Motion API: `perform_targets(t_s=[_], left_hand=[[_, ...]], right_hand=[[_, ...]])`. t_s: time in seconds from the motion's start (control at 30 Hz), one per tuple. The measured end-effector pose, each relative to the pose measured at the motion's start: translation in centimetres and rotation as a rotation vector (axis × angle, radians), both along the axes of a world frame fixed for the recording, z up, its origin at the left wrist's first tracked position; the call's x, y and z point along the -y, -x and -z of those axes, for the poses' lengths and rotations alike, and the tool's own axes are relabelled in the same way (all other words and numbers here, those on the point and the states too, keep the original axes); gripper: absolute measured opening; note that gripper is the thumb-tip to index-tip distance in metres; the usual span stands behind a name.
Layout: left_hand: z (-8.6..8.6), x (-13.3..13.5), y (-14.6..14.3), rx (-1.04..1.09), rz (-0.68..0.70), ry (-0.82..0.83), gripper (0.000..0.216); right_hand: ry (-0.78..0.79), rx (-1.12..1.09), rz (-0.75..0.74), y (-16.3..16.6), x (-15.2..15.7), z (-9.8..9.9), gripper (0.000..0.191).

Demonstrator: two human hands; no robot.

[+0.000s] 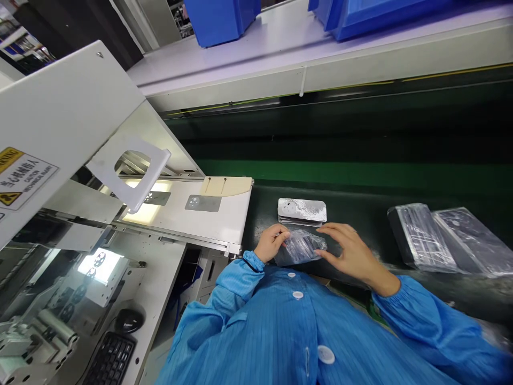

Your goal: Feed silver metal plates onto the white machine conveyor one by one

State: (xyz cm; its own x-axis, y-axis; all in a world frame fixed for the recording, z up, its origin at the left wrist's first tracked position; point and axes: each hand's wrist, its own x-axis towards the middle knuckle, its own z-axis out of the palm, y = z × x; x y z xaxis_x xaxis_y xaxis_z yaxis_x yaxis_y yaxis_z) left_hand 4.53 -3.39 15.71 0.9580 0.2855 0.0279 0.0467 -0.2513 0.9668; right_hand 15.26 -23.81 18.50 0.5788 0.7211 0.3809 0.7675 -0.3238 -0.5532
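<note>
A clear plastic-wrapped stack of dark, flat pieces (302, 247) lies close to my body on the dark work surface. At its left end, my left hand (271, 243) is closed, pinching the wrap between thumb and fingers. My right hand (348, 251) is at the other end with thumb and fingers spread apart, the thumb touching the wrap. Just beyond the package sits a small stack of silvery metal plates (302, 210) with rounded corners; neither hand holds it.
Wrapped packs (425, 238) lie on the right. At left stands a white machine (68, 123) with a warning label; a flat plate with holes (203, 203) rests on its lit feed track. Blue bins (224, 21) stand on the shelf above. A keyboard (110, 358) and mouse (129, 320) are lower left.
</note>
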Motion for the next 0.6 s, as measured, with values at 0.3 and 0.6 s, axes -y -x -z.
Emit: perform_targets(t_s=[0.3,0.6], left_hand=[[-3.1,1.5,-0.2,-0.169,0.112,-0.531,0.039],[-3.6,-0.1,0.1,-0.089,0.490,-0.929,0.019]], right_hand=[[0.033,-0.390,-0.082,0.0,-1.6,-0.7,0.024],[0.010,-0.744,-0.045,0.0,-1.8,-0.6,0.025]])
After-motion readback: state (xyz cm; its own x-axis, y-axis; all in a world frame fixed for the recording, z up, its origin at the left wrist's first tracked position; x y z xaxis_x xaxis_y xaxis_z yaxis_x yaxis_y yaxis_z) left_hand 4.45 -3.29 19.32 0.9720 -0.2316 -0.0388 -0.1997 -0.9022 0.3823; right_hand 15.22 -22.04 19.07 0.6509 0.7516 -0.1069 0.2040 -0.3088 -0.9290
